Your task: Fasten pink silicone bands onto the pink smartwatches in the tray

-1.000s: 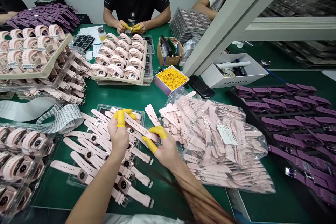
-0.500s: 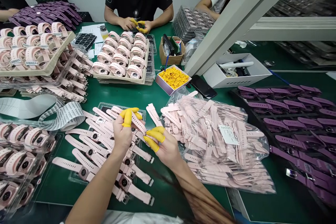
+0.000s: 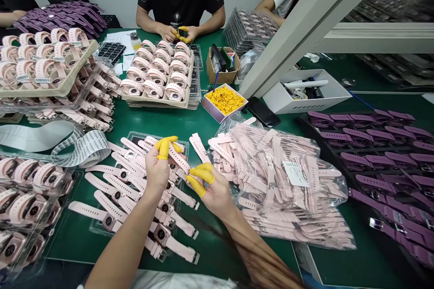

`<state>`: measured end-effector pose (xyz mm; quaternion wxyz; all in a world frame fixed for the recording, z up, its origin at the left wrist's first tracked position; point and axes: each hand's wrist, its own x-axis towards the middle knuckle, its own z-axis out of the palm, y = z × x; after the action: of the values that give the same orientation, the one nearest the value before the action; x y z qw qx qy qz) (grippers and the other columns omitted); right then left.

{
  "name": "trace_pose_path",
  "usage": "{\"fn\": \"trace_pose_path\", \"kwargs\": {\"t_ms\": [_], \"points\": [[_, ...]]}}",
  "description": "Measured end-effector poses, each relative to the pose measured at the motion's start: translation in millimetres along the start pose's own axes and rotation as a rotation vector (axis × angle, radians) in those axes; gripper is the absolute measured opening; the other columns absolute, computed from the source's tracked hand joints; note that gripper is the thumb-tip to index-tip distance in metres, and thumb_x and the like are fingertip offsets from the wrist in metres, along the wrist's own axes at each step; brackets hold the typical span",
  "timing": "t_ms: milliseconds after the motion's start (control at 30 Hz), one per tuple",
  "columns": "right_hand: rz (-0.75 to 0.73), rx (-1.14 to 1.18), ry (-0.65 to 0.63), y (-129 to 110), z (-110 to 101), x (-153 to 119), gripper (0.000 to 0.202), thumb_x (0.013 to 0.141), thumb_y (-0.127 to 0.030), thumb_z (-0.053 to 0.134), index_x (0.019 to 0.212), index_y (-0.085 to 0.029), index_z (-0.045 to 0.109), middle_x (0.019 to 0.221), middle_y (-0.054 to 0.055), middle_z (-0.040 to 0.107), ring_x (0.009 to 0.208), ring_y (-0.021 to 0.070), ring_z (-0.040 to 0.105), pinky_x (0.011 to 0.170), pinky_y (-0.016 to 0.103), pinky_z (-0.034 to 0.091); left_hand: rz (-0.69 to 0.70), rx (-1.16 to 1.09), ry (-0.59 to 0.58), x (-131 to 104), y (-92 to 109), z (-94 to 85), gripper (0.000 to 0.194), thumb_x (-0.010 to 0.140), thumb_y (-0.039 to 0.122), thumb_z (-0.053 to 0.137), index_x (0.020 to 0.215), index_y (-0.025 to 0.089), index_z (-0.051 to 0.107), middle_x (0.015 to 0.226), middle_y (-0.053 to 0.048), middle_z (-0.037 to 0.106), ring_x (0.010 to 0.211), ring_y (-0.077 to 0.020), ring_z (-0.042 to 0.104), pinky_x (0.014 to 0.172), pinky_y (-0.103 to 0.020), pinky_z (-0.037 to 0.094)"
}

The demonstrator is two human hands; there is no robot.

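Both my hands wear yellow finger cots and hold one pink watch strap (image 3: 178, 158) between them. My left hand (image 3: 158, 162) is closed on the strap's upper end. Thumb and fingers of my right hand (image 3: 209, 185) pinch its lower end, where a small metal part seems to be; the fingers partly hide it. Under my hands, pink smartwatches (image 3: 160, 234) with straps attached lie in rows on a clear plastic tray, sensor backs up. A loose pink strap (image 3: 199, 148) lies on the table just beyond my right hand.
Bagged pink straps (image 3: 271, 167) lie to the right, beside a black tray of purple straps (image 3: 383, 160). Ahead stand a box of yellow finger cots (image 3: 225, 101), a phone (image 3: 263, 112) and a tray of looped watches (image 3: 158, 72). A label roll (image 3: 90, 149) lies left. A co-worker sits opposite.
My hands stay almost in place, still gripping the same strap. The whole view has shifted very slightly. Across the table, the co-worker's hands have moved a little around a small dark item.
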<state>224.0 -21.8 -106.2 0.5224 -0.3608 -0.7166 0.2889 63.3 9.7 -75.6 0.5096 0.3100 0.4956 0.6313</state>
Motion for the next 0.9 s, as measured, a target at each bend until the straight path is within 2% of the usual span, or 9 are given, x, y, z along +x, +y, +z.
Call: {"fn": "trace_pose_path", "kwargs": {"t_ms": [267, 433, 500, 567, 633, 700, 767, 833, 900], "points": [[0.008, 0.023, -0.037, 1, -2, 0, 0.024, 0.095, -0.014, 0.068, 0.115, -0.027, 0.073, 0.090, 0.004, 0.067, 0.076, 0.0170, 0.067, 0.063, 0.030, 0.058, 0.011, -0.014, 0.002, 0, -1, 0.5, 0.048, 0.086, 0.058, 0.075, 0.107, 0.015, 0.075, 0.083, -0.005, 0.075, 0.065, -0.0173, 0.075, 0.057, -0.026, 0.062], [0.063, 0.033, -0.051, 0, -2, -1, 0.017, 0.096, -0.020, 0.068, 0.110, -0.026, 0.075, 0.088, 0.004, 0.068, 0.072, 0.0166, 0.065, 0.061, 0.030, 0.057, 0.003, -0.009, 0.002, 1, -4, -1.1, 0.045, 0.089, 0.056, 0.072, 0.110, 0.015, 0.074, 0.086, -0.007, 0.075, 0.072, -0.0196, 0.076, 0.061, -0.029, 0.063], [0.114, 0.048, -0.019, 2, -2, 0, 0.012, 0.097, -0.023, 0.067, 0.105, -0.026, 0.075, 0.088, 0.004, 0.069, 0.069, 0.0161, 0.064, 0.061, 0.030, 0.057, 0.030, 0.011, -0.096, 0, -1, -2.0, 0.045, 0.094, 0.056, 0.065, 0.114, 0.016, 0.073, 0.096, -0.010, 0.076, 0.082, -0.0226, 0.077, 0.068, -0.033, 0.064], [0.201, 0.112, 0.045, 5, -2, 0, 0.009, 0.098, -0.029, 0.066, 0.101, -0.025, 0.073, 0.086, 0.004, 0.069, 0.068, 0.0158, 0.063, 0.061, 0.030, 0.057, 0.114, 0.117, -0.294, -2, 3, -2.4, 0.043, 0.095, 0.053, 0.063, 0.120, 0.018, 0.072, 0.110, -0.013, 0.074, 0.101, -0.0273, 0.074, 0.080, -0.039, 0.064], [0.302, 0.231, 0.107, 9, -2, 0, 0.015, 0.098, -0.038, 0.065, 0.099, -0.024, 0.070, 0.081, 0.002, 0.068, 0.065, 0.0159, 0.064, 0.058, 0.029, 0.058, 0.221, 0.338, -0.528, -6, 8, -1.9, 0.040, 0.092, 0.043, 0.069, 0.125, 0.020, 0.071, 0.122, -0.015, 0.070, 0.117, -0.0305, 0.067, 0.094, -0.043, 0.060], [0.371, 0.346, 0.139, 13, -2, 0, 0.021, 0.098, -0.046, 0.065, 0.101, -0.025, 0.066, 0.079, 0.001, 0.067, 0.062, 0.0162, 0.065, 0.054, 0.028, 0.058, 0.305, 0.567, -0.684, -10, 11, -0.5, 0.039, 0.090, 0.030, 0.070, 0.128, 0.021, 0.070, 0.122, -0.014, 0.069, 0.116, -0.0295, 0.065, 0.098, -0.043, 0.057], [0.391, 0.404, 0.154, 15, -2, 0, 0.023, 0.098, -0.049, 0.064, 0.104, -0.026, 0.063, 0.078, 0.001, 0.067, 0.060, 0.0171, 0.067, 0.054, 0.028, 0.059, 0.358, 0.682, -0.723, -13, 12, 1.3, 0.039, 0.092, 0.022, 0.065, 0.130, 0.021, 0.069, 0.113, -0.012, 0.069, 0.105, -0.0262, 0.066, 0.094, -0.042, 0.058], [0.380, 0.420, 0.190, 16, -1, 0, 0.023, 0.098, -0.049, 0.063, 0.109, -0.028, 0.061, 0.082, 0.002, 0.069, 0.062, 0.0187, 0.070, 0.056, 0.029, 0.061, 0.367, 0.684, -0.671, -15, 13, 2.8, 0.039, 0.093, 0.021, 0.063, 0.132, 0.022, 0.067, 0.103, -0.009, 0.069, 0.096, -0.0234, 0.065, 0.088, -0.039, 0.058], [0.359, 0.394, 0.252, 16, 0, 0, 0.029, 0.097, -0.051, 0.065, 0.114, -0.030, 0.059, 0.092, 0.005, 0.072, 0.072, 0.0220, 0.075, 0.061, 0.031, 0.064, 0.320, 0.606, -0.613, -16, 13, 3.2, 0.043, 0.091, 0.024, 0.068, 0.134, 0.022, 0.065, 0.098, -0.007, 0.067, 0.091, -0.0217, 0.064, 0.086, -0.037, 0.058]]}}
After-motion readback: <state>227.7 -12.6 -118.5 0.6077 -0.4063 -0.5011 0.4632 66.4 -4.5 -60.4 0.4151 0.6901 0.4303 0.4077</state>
